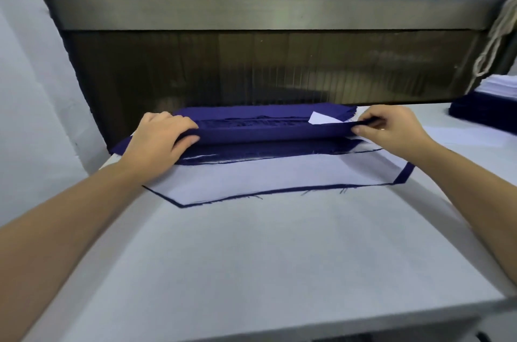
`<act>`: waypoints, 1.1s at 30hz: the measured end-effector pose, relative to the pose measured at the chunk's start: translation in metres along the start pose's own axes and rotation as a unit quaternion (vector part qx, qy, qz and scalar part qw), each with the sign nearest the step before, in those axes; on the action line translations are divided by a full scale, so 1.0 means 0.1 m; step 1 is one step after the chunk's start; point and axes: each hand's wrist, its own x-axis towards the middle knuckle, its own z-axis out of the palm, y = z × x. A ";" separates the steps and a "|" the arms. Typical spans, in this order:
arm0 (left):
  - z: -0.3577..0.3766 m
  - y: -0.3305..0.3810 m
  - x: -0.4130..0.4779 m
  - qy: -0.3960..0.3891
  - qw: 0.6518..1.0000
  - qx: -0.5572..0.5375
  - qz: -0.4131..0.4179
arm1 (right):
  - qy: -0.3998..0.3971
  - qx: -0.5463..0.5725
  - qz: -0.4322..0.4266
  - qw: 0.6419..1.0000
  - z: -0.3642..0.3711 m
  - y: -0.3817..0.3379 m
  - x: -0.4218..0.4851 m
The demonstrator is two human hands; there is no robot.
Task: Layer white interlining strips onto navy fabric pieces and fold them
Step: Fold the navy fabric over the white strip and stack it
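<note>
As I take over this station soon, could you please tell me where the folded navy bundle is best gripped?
Probably at its two short ends, one hand from each side. The folded navy bundle is long, limp and layered, so one middle grip would likely let it droop. Here the left hand grips the left end, the right hand pinches the right.
</note>
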 end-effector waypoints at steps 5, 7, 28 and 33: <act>-0.19 0.08 -0.19 0.002 0.996 -0.048 0.081 | -0.049 0.069 0.030 0.996 -0.11 0.09 -0.21; -0.23 0.12 -0.25 -0.023 0.992 -0.087 0.085 | -0.065 0.097 0.060 0.991 -0.12 0.12 -0.23; 0.01 -0.15 -0.29 -0.162 0.973 -0.049 -0.158 | -0.036 0.016 0.159 0.987 -0.04 0.27 -0.17; 0.01 -0.15 -0.29 -0.160 0.967 -0.042 -0.196 | -0.045 0.012 0.162 0.986 -0.05 0.27 -0.17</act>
